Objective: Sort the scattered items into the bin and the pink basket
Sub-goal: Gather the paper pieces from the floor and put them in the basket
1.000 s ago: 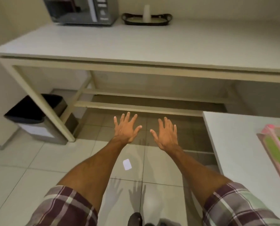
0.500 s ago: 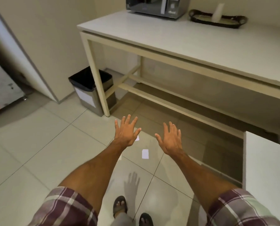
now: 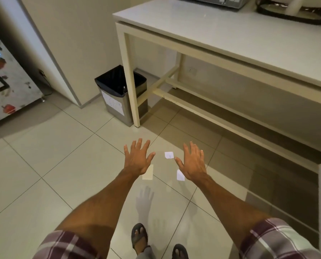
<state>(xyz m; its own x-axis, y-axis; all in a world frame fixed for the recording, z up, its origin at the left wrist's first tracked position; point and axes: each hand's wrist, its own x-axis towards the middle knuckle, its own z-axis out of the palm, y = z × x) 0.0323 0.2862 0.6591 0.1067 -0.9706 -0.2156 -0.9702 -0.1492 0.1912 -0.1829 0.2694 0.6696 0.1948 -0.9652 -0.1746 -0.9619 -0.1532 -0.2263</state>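
- Two bare hands reached forward over the tiled floor (image 3: 43, 156) in the head view, palms down: the left hand (image 3: 137, 160) with fingers spread wide and holding nothing, the right hand (image 3: 192, 163) likewise splayed and empty.
- Three paper scraps lay on the floor tiles below the hands. A small white slip (image 3: 169, 155) sat between the two hands, near the right thumb. A cream slip (image 3: 148, 173) showed partly from under the left hand's wrist side, across a grout line. A second white slip (image 3: 180, 175) lay partly covered by the right hand's heel.
- The bin (image 3: 118, 94), steel-sided with a black liner and a paper label on its front, stood on the floor against the wall, just behind the near left leg of the white table (image 3: 230, 40), well apart from the scraps.
- On the table's far edge stood a microwave (image 3: 215, 0) and a dark tray (image 3: 290, 14), both cut off by the frame.
- Plaid sleeves (image 3: 268, 238) covered both upper arms, and sandalled feet (image 3: 139, 234) stood on the tiles at the bottom edge.
- The pink basket was out of view.
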